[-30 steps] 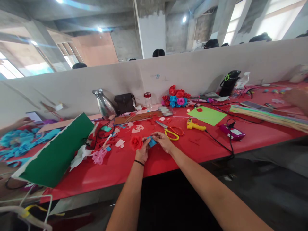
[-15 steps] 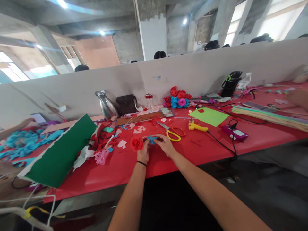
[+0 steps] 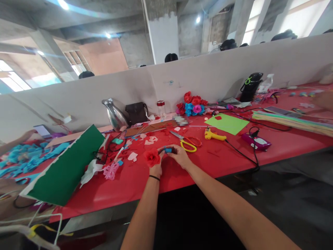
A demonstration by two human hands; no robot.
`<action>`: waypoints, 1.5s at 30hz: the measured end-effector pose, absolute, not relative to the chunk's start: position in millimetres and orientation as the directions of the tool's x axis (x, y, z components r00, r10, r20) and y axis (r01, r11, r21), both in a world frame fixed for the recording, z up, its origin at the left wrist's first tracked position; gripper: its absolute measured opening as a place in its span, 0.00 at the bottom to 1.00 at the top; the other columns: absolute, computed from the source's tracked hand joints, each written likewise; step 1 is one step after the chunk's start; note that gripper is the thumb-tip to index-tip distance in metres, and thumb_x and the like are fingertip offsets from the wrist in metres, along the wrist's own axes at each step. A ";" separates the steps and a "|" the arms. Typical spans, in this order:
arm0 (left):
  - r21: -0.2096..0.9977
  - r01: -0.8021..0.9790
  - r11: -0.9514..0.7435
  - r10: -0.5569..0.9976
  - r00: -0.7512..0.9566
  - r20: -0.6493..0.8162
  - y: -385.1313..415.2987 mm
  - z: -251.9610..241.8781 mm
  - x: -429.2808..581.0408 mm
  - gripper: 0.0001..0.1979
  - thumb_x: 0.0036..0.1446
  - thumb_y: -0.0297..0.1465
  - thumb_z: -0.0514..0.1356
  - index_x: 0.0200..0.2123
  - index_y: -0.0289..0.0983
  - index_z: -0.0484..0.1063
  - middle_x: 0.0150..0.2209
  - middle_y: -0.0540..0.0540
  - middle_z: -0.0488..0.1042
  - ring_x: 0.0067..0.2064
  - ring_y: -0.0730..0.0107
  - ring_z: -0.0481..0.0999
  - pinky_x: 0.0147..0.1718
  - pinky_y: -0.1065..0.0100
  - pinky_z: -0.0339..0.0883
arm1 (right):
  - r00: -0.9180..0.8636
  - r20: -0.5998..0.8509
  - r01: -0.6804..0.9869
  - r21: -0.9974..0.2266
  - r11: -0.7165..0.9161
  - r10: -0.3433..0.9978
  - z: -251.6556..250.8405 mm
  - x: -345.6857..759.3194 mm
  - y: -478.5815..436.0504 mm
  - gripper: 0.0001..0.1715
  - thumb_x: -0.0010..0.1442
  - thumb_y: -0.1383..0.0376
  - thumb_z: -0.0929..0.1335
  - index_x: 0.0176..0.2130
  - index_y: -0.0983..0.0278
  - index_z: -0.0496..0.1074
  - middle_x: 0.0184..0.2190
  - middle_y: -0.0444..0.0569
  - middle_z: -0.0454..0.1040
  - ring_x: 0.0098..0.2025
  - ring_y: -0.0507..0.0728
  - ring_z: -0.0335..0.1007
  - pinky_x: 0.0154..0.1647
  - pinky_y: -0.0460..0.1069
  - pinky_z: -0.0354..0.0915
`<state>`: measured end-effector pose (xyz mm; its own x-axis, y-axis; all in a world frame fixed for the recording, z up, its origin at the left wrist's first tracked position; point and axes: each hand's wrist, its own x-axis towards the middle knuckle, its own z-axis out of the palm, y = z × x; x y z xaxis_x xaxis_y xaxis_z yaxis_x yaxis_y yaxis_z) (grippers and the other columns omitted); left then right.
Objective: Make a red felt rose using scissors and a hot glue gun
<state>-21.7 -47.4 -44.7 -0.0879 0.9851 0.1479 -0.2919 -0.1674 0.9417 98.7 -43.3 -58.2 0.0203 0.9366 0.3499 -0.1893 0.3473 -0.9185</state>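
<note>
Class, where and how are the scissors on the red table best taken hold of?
Probably by the yellow loop, coming from the near right side with the right hand. The scissors lie flat, blades pointing away and left, so the yellow loop is their nearest part. That hand holds blue paper.

far side of red counter (image 3: 99, 194), left to right: silver jug (image 3: 114, 116), dark bag (image 3: 136, 113) just beside it, red-lidded jar (image 3: 161, 110). far right: black flask (image 3: 250, 88), clear bottle (image 3: 266, 83) beside it. left: tilted green board (image 3: 69, 166).
</note>
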 end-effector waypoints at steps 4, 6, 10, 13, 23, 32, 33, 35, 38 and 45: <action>0.923 -0.305 -0.233 0.971 -0.127 0.203 -47.9 -42.8 -19.9 0.08 0.39 0.29 0.66 0.27 0.39 0.73 0.29 0.48 0.74 0.37 0.65 0.73 0.42 0.62 0.66 | 0.047 0.364 -0.133 -0.921 0.367 0.930 -57.8 99.0 -44.1 0.14 0.47 0.65 0.71 0.38 0.61 0.74 0.36 0.47 0.77 0.38 0.56 0.72 0.45 0.53 0.65; 0.919 -0.300 -0.255 0.965 -0.146 0.220 -48.5 -42.2 -19.3 0.08 0.39 0.28 0.67 0.27 0.39 0.72 0.29 0.49 0.74 0.36 0.66 0.73 0.42 0.62 0.66 | 0.063 0.373 -0.102 -0.920 0.377 0.926 -57.5 99.1 -44.7 0.13 0.48 0.65 0.71 0.38 0.62 0.75 0.35 0.47 0.77 0.37 0.56 0.72 0.44 0.53 0.66; 0.915 -0.284 -0.286 0.952 -0.190 0.239 -49.6 -42.0 -18.8 0.09 0.37 0.29 0.68 0.26 0.39 0.72 0.29 0.49 0.74 0.34 0.68 0.73 0.41 0.63 0.66 | 0.101 0.390 -0.048 -0.917 0.396 0.915 -58.7 99.4 -44.1 0.11 0.50 0.64 0.70 0.36 0.62 0.76 0.34 0.47 0.77 0.37 0.57 0.72 0.43 0.52 0.65; 0.913 -0.273 -0.303 0.946 -0.201 0.254 -49.4 -42.7 -19.0 0.09 0.38 0.30 0.68 0.25 0.39 0.72 0.29 0.49 0.73 0.35 0.68 0.72 0.41 0.63 0.65 | 0.112 0.403 -0.027 -0.912 0.409 0.908 -61.5 99.4 -41.9 0.13 0.51 0.63 0.70 0.39 0.62 0.75 0.34 0.47 0.77 0.37 0.56 0.72 0.42 0.51 0.66; 0.906 -0.231 -0.356 0.926 -0.215 0.309 -47.9 -44.9 -19.9 0.09 0.38 0.29 0.68 0.26 0.40 0.72 0.28 0.49 0.73 0.32 0.67 0.72 0.37 0.62 0.67 | 0.107 0.429 0.033 -0.903 0.428 0.897 -61.8 98.8 -42.2 0.11 0.51 0.62 0.69 0.37 0.62 0.75 0.34 0.48 0.77 0.37 0.56 0.72 0.41 0.51 0.66; 0.922 -0.301 -0.245 0.966 -0.159 0.205 -48.5 -40.0 -20.4 0.09 0.41 0.29 0.66 0.29 0.40 0.73 0.34 0.47 0.74 0.40 0.65 0.72 0.41 0.64 0.65 | 0.116 0.350 -0.009 -0.936 0.353 0.930 -51.8 97.8 -46.0 0.06 0.49 0.63 0.69 0.30 0.63 0.73 0.27 0.44 0.74 0.31 0.54 0.68 0.36 0.49 0.63; 0.928 -0.318 -0.196 0.979 -0.115 0.168 -48.9 -39.1 -20.1 0.09 0.41 0.29 0.66 0.30 0.40 0.73 0.35 0.46 0.74 0.40 0.65 0.72 0.41 0.63 0.65 | 0.111 0.333 -0.030 -0.941 0.338 0.936 -52.2 98.0 -45.3 0.06 0.48 0.63 0.69 0.30 0.63 0.73 0.27 0.44 0.74 0.30 0.53 0.68 0.35 0.48 0.63; 0.935 -0.339 -0.107 0.994 -0.038 0.100 -49.7 -37.6 -19.2 0.10 0.40 0.28 0.67 0.30 0.39 0.74 0.34 0.46 0.75 0.39 0.65 0.73 0.40 0.64 0.65 | 0.099 0.299 -0.075 -0.949 0.307 0.949 -53.4 98.6 -44.0 0.08 0.48 0.62 0.69 0.30 0.63 0.72 0.27 0.44 0.73 0.30 0.53 0.67 0.35 0.48 0.63; 0.932 -0.360 -0.051 0.999 -0.015 0.049 -50.4 -37.0 -18.0 0.08 0.40 0.27 0.67 0.28 0.38 0.74 0.30 0.47 0.74 0.33 0.68 0.72 0.35 0.66 0.65 | 0.069 0.258 -0.135 -0.955 0.265 0.964 -54.3 100.3 -43.3 0.09 0.48 0.60 0.69 0.30 0.63 0.72 0.26 0.43 0.73 0.29 0.52 0.66 0.34 0.47 0.62; 0.917 -0.398 -0.015 0.999 -0.054 -0.007 -46.2 -39.5 -21.2 0.06 0.39 0.28 0.66 0.24 0.38 0.74 0.23 0.52 0.70 0.21 0.79 0.62 0.20 0.74 0.55 | 0.020 0.215 -0.177 -0.960 0.215 0.976 -48.9 101.5 -47.4 0.09 0.47 0.59 0.70 0.28 0.63 0.72 0.23 0.41 0.69 0.26 0.50 0.62 0.29 0.46 0.59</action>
<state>-21.2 -46.2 -39.5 -0.0537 0.9985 -0.0065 -0.3977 -0.0154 0.9174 101.5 -47.4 -48.9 0.0198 0.9765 0.2148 -0.1770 0.2149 -0.9605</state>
